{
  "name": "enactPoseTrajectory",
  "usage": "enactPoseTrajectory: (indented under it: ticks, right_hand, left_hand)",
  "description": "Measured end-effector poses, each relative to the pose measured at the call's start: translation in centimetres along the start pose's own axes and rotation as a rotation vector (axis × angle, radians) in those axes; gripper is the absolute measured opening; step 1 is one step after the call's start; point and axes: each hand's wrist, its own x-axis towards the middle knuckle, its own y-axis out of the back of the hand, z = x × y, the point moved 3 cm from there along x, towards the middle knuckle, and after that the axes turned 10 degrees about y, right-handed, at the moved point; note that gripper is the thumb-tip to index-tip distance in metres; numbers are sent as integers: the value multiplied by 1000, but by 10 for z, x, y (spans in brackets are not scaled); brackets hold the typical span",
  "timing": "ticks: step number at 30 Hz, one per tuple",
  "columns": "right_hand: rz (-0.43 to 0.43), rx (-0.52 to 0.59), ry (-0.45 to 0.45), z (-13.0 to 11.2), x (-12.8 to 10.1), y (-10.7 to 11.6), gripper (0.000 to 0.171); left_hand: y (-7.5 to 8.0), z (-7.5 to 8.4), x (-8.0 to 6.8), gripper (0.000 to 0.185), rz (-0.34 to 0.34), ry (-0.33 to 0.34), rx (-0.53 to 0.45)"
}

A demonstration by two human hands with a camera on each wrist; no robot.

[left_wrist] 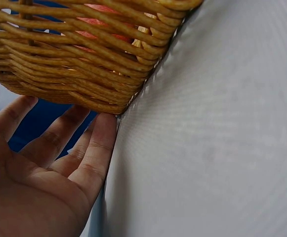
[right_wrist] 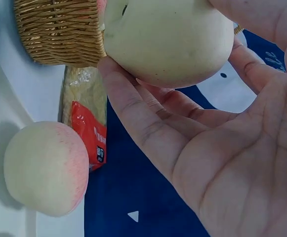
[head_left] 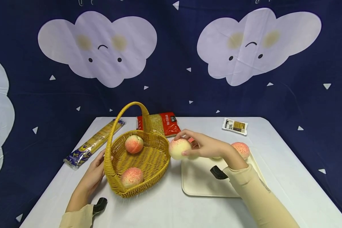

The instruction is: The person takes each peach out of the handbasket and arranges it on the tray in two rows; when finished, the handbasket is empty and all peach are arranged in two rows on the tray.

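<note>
Navy cloud-printed cloth (head_left: 176, 95) backs the white surface (head_left: 159, 210), where my right grip (head_left: 206, 145) pinches a peach (head_left: 178, 150) just right of the basket (head_left: 155, 162) (touching its rim or not, I can't tell), my left grip (head_left: 92, 174), fingers spread, against the basket's left side.

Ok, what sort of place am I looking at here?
Probably a staged tabletop set-up rather than a working kitchen: a cloud-patterned backdrop stands right behind the white table, and a wicker basket and cream tray are in front of it.
</note>
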Motion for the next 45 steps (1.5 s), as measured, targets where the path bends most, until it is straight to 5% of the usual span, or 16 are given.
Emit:
enactPoseTrajectory:
  ticks: [11, 45]
  right_hand:
    - [25, -108, 22, 14, -26, -4, 47]
    - [34, -63, -23, 61, -63, -34, 46]
  left_hand:
    - [-1, 0, -1, 70, -9, -10, -13]
    - [0, -2, 2, 70, 4, -14, -17]
